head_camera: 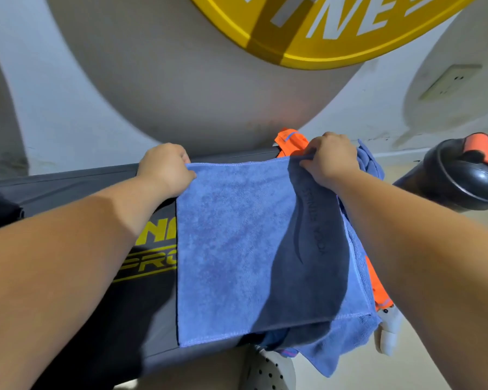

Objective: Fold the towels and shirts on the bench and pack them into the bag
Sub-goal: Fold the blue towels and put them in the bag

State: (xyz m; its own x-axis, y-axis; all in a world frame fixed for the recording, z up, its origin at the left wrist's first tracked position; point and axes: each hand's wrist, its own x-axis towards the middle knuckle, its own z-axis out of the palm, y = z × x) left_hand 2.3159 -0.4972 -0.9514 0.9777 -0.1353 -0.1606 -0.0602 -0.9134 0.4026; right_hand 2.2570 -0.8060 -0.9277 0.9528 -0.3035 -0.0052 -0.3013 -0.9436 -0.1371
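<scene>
Against pale wall (68, 94), bench (68, 187) under towel (237, 235)

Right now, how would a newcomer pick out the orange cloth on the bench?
Start at the dark bench with yellow lettering, then the blue towel spread across it. The orange cloth lies beneath that towel, poking out beyond the right hand and along the towel's right edge; it is the only orange fabric among blue ones.

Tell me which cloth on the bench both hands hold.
The blue towel spread flat on top: the left hand and right hand grip its far corners. The orange cloth peeks out beneath.
</scene>
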